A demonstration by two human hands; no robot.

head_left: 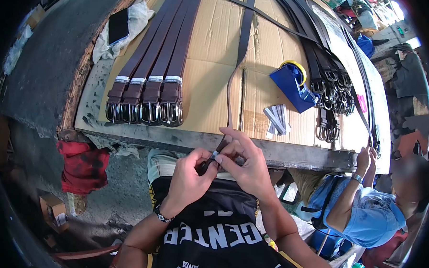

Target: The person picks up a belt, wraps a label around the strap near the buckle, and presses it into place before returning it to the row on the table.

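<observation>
My left hand pinches the end of a dark belt just past the table's front edge. The belt runs from there up over the cardboard. My right hand is beside it, with thumb and fingers closed on a small pale label strip around the belt. The buckle end is mostly hidden by my fingers. To the upper left lie several brown belts side by side, buckles toward me, each with a pale label band.
A blue tape dispenser and loose label strips lie right of the belt. Black buckled belts are piled farther right. A phone rests on cloth at the upper left. A person in a blue shirt handles belts at the right.
</observation>
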